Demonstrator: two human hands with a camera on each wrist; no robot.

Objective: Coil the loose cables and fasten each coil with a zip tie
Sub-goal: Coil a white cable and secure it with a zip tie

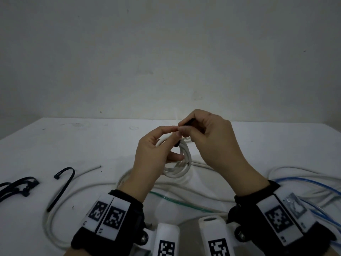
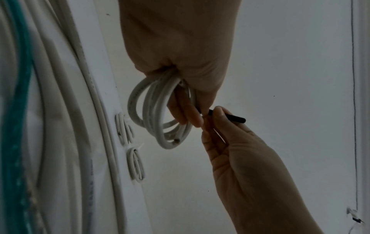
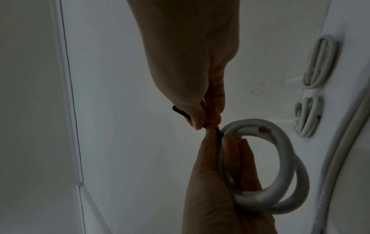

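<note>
The left hand and the right hand meet fingertip to fingertip above the table, held up off its surface. The left hand grips a white coil of cable, its lower fingers curled through the loops while thumb and forefinger pinch near the top of the bundle. The coil hangs below and between the two hands, closer to the left palm. The right hand pinches a black zip tie between thumb and fingers; one end of the tie sticks out past the right fingers, the other runs into the left fingertips at the coil. Two tied coils lie on the table beyond the hands. Loose white cables, a green cable and a blue cable lie spread below the wrists. Spare black ties lie well to the left.
</note>
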